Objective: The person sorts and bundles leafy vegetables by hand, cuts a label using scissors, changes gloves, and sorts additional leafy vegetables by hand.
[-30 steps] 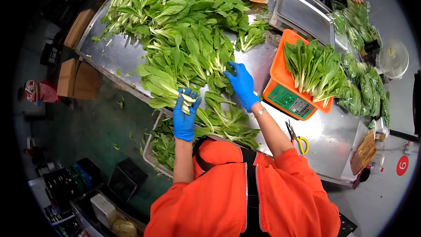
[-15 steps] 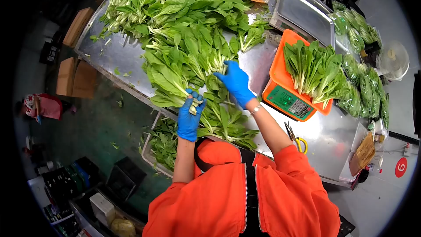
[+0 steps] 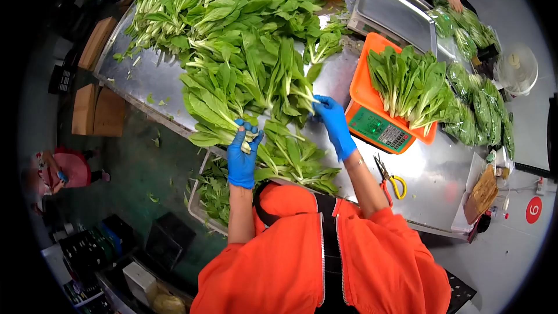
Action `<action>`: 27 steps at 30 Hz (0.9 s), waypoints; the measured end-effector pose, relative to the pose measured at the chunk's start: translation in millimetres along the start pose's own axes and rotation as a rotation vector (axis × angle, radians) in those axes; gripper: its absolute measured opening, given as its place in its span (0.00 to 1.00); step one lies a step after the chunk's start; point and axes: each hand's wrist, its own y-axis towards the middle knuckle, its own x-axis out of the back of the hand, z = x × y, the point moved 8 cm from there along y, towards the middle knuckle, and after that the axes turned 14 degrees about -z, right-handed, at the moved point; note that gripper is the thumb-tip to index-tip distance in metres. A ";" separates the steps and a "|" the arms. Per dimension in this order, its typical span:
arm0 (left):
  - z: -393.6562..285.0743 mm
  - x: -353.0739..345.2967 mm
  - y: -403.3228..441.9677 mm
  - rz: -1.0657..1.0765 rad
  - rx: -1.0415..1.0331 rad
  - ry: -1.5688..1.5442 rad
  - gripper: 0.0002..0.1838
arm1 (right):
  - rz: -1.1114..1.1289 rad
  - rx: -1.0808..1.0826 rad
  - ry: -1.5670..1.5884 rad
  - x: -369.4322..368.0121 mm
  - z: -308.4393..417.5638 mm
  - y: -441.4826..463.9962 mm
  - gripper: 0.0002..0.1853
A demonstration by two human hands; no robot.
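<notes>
My left hand [image 3: 242,157], in a blue glove, is closed around the white stems of a bunch of leafy greens [image 3: 209,113]. To its right, my right hand [image 3: 333,121], also gloved in blue, pinches the stem end of a green stalk [image 3: 293,84] at the edge of the large pile of greens [image 3: 232,17]. Loose greens [image 3: 293,157] lie between my hands and my body. Beside my right hand, an orange scale [image 3: 378,129] carries a tray of greens [image 3: 407,84].
Yellow-and-red-handled scissors [image 3: 392,185] lie below the orange scale. A second scale [image 3: 395,14] stands behind it. Bagged greens [image 3: 485,104] line the right edge of the metal table [image 3: 430,203]. A co-worker's hand [image 3: 453,1] is at the top right; another person [image 3: 70,168] is at the left.
My right hand has moved right and slightly down from the pile, with a stalk now between its fingers. My left hand keeps its bunch. A co-worker's arm is visible again at the top right.
</notes>
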 end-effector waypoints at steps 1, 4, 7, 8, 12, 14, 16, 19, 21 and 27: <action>0.3 -2.5 3.1 0.009 -0.013 0.013 0.08 | 0.011 0.020 0.022 0.1 15.6 -11.8 0.14; 4.6 6.7 -6.0 -0.015 0.003 0.045 0.09 | -0.012 0.057 0.004 8.9 18.3 -27.3 0.16; 4.8 -1.2 0.3 -0.014 -0.011 0.064 0.09 | -0.057 0.212 0.056 11.6 59.0 -44.6 0.17; 4.9 3.0 -4.8 -0.041 -0.021 0.087 0.09 | -0.063 0.202 0.054 14.2 56.1 -47.8 0.17; 7.0 0.4 -6.4 -0.069 0.011 0.067 0.08 | -0.005 0.283 0.121 10.1 66.6 -38.2 0.17; 11.3 4.4 -5.1 -0.021 0.024 0.048 0.08 | 0.052 0.267 0.131 7.6 48.6 -37.2 0.19; 11.6 -3.9 -2.2 0.052 0.029 0.023 0.08 | 0.106 0.156 0.179 8.3 21.9 -24.8 0.19; 9.4 0.9 -6.9 0.001 0.017 0.026 0.08 | 0.062 -0.104 0.180 7.9 -7.2 -25.7 0.16; 8.3 0.6 -5.1 0.002 0.016 0.033 0.07 | 0.055 -0.130 0.194 9.8 -11.8 -27.0 0.17; 8.3 3.0 -5.5 0.000 -0.025 0.079 0.07 | 0.129 0.008 0.272 -3.7 24.9 -53.0 0.21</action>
